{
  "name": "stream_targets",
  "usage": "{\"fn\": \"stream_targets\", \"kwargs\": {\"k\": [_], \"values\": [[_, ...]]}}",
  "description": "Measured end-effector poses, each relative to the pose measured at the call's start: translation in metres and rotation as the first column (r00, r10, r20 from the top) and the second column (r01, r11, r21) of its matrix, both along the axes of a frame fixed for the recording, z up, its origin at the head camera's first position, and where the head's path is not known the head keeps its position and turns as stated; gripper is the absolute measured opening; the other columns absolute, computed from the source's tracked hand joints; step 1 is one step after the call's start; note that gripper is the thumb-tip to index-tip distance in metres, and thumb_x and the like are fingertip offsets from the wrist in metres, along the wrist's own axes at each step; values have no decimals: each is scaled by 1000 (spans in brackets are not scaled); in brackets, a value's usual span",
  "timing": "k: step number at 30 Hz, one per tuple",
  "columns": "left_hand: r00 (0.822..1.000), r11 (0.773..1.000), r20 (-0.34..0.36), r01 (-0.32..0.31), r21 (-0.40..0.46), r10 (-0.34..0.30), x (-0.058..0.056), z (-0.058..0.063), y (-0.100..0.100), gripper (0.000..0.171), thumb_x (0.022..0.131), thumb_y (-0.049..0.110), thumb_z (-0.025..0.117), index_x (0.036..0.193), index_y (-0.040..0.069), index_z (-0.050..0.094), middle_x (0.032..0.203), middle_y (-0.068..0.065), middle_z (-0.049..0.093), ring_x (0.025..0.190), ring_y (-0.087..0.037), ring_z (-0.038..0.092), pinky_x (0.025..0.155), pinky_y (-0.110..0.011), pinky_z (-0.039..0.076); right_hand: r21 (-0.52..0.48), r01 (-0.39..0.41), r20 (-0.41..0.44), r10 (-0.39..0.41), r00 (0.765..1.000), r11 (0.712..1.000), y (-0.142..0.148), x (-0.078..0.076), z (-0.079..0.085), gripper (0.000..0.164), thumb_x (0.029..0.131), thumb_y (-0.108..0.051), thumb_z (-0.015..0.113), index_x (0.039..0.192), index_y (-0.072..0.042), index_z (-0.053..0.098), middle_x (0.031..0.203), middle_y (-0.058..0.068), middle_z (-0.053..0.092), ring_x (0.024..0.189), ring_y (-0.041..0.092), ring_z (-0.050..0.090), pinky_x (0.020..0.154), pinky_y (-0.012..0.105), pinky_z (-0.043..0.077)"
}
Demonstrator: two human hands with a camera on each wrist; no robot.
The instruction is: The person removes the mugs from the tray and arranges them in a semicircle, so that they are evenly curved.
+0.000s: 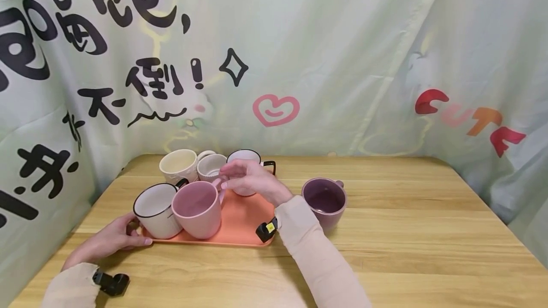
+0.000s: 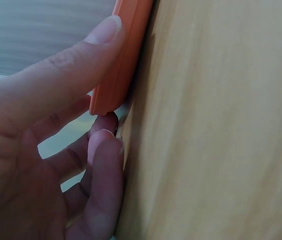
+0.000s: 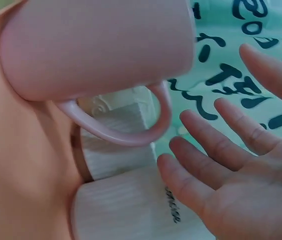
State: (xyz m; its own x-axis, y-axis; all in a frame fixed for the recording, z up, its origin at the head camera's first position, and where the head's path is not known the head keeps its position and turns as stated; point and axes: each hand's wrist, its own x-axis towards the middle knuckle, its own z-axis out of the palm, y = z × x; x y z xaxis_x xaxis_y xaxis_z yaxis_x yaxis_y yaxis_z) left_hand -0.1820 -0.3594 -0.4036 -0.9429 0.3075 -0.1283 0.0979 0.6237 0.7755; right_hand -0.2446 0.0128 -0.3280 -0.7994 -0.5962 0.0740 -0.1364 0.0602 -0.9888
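Observation:
An orange tray (image 1: 246, 220) lies on the table with several mugs on it. My left hand (image 1: 112, 237) holds its near left corner, thumb (image 2: 88, 47) along the rim and fingers curled at the underside. Next to that hand stands a white mug with a black rim (image 1: 159, 217). Beside it is a pink mug (image 1: 199, 220), its handle (image 3: 121, 136) turned toward my right hand (image 1: 253, 180). That hand hovers over the tray with fingers spread, apart from the handle in the right wrist view. Behind are a cream mug (image 1: 177, 168), a ribbed white cup (image 1: 210, 165) and another black-rimmed white mug (image 1: 241, 156), partly hidden by the hand.
A dark purple mug (image 1: 327, 215) stands on the wooden table (image 1: 411, 232), to the right of the tray and close to my right sleeve. A printed curtain (image 1: 338, 61) hangs behind the table and along its sides.

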Motion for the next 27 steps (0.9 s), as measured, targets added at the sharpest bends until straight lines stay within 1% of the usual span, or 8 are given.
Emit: {"fn": "stream_targets", "kwargs": {"k": [2, 4, 9, 12, 16, 19, 24, 27], "values": [[1000, 1000, -4, 12, 7, -12, 0, 0, 0, 55, 89, 8, 78, 124, -19, 44, 89, -7, 48, 74, -15, 46, 59, -25, 42, 15, 20, -1, -20, 1000, 1000, -4, 1, -2, 45, 90, -1, 71, 133, 7, 59, 133, 20, 62, 128, 29, 55, 98, 25, 44], [1000, 1000, -10, 25, 14, -25, 0, -1, 0, 56, 89, 8, 78, 124, -19, 44, 88, -7, 48, 74, -15, 46, 59, -25, 42, 17, 10, 1, -10, 1000, 1000, -8, 2, -5, 46, 90, 1, 71, 133, 8, 58, 130, 20, 63, 124, 29, 57, 95, 23, 44], [998, 999, -31, 48, 8, -48, 0, -2, -2, 48, 89, 6, 77, 119, -16, 47, 88, -6, 49, 72, -12, 46, 58, -25, 42, 50, -25, -55, 27, 998, 998, -15, 3, -14, 48, 88, 2, 74, 133, 8, 57, 113, 15, 65, 105, 27, 58, 86, 22, 45], [997, 998, -44, 57, -4, -58, 0, -2, -2, 42, 90, 5, 76, 115, -14, 49, 88, -6, 50, 72, -10, 46, 59, -25, 42, 75, -5, -74, 11, 997, 997, -17, 5, -18, 51, 87, 0, 76, 135, 6, 57, 113, 9, 64, 105, 28, 57, 85, 21, 45], [998, 999, -35, 52, -9, -52, 0, 0, -2, 45, 90, 6, 77, 117, -15, 48, 89, -6, 49, 73, -11, 46, 60, -25, 42, 68, -11, -79, 17, 997, 998, -17, 8, -18, 53, 86, 2, 77, 134, 8, 56, 116, 13, 65, 107, 32, 58, 84, 20, 46], [998, 999, -29, 50, -10, -50, -1, 0, -2, 47, 90, 7, 77, 118, -16, 48, 89, -6, 49, 73, -12, 46, 60, -25, 42, 77, -34, -89, 40, 995, 996, -17, 11, -19, 50, 87, 2, 77, 131, 10, 57, 118, 17, 64, 105, 28, 60, 83, 21, 48], [999, 999, -14, 49, -3, -49, -2, -1, -4, 46, 90, 8, 77, 116, -15, 48, 89, -6, 49, 73, -12, 48, 60, -25, 45, 114, -39, -39, 43, 998, 993, -17, 18, -22, 41, 88, -5, 77, 123, 7, 58, 117, 13, 67, 100, 10, 63, 84, 21, 49], [999, 999, 2, 46, 11, -46, -2, -1, -4, 47, 89, 10, 78, 116, -15, 48, 89, -7, 50, 74, -12, 49, 60, -25, 46, 97, -53, 22, 51, 998, 994, -16, 20, -26, 35, 90, -6, 76, 117, 5, 57, 107, 11, 70, 93, 18, 70, 83, 29, 54]]}}
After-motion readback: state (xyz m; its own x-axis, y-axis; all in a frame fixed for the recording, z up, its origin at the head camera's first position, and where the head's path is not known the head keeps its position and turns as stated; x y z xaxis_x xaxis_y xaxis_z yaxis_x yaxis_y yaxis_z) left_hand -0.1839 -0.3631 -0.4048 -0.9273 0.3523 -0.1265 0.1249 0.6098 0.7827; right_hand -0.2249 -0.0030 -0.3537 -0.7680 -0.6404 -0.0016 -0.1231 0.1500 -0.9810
